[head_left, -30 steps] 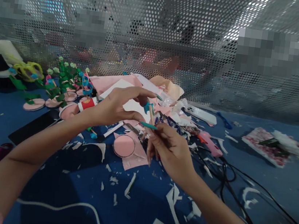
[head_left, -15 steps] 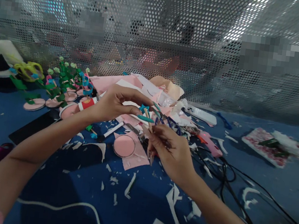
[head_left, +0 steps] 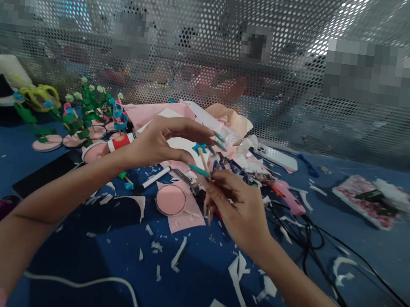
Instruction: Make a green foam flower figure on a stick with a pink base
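A thin wooden stick (head_left: 202,159) with a small blue star-shaped piece (head_left: 199,148) at its upper end stands slanted in front of me. My right hand (head_left: 239,208) pinches the lower part of that stick between thumb and fingers. My left hand (head_left: 165,140), with long teal nails, reaches in from the left. Its thumb and fingers are spread apart around the star, the thumb close to the stick. Whether the thumb touches the stick I cannot tell. Below the hands, a round pink disc (head_left: 170,200) lies on a pink paper sheet (head_left: 189,214).
Paper scraps (head_left: 239,294) litter the blue table (head_left: 111,257). Potted paper flowers (head_left: 94,103) stand at left, near yellow-green scissors (head_left: 40,97). A pink glue gun (head_left: 288,197) and black cables (head_left: 309,237) lie right. Behind rises a perforated metal panel (head_left: 214,29).
My left fingers have spread wider, away from the thumb, and the blue star shows more fully between them. My right hand still holds the stick in nearly the same place.
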{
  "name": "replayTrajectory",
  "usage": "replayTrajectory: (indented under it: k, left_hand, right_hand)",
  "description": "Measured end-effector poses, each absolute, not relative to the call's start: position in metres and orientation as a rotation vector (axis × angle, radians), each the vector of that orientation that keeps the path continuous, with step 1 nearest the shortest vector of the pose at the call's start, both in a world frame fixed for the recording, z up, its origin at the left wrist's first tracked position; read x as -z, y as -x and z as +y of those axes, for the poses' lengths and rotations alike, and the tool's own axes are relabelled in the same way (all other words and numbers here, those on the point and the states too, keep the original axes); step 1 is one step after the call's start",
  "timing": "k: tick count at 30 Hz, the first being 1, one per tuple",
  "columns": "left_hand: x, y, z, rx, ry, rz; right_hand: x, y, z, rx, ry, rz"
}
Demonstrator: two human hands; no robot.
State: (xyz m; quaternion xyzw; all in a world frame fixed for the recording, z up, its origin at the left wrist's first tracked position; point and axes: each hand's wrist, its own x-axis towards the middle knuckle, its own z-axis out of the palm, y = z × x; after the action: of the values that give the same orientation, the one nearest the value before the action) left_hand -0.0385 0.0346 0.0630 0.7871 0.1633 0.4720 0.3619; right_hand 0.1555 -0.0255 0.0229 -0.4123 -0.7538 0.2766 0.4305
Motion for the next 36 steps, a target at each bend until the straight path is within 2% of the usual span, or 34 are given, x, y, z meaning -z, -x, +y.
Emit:
replayTrajectory:
  k: [7, 11, 16, 25, 36]
  left_hand:
    - [-0.059, 0.034, 0.043, -1.013, -1.778, 0.551]
    - [-0.044, 0.015, 0.035, -0.858, -1.536, 0.618]
    - [-0.032, -0.003, 0.018, -0.898, -1.297, 0.75]
    - [-0.038, 0.006, 0.028, -1.146, -1.223, 0.813]
    - [-0.029, 0.017, 0.051, -1.208, -1.31, 0.859]
  right_hand:
    - [-0.022, -0.156, -0.026, -0.769, 1.03, -1.731]
    - [-0.019, -0.153, -0.025, -0.707, 1.105, -1.721]
    - [-0.016, -0.149, -0.023, -0.665, 1.108, -1.78]
    - [-0.021, -0.155, -0.021, -0.561, 1.068, -1.868]
    - [-0.004, -0.159, 0.002, -0.771, 1.138, -1.792]
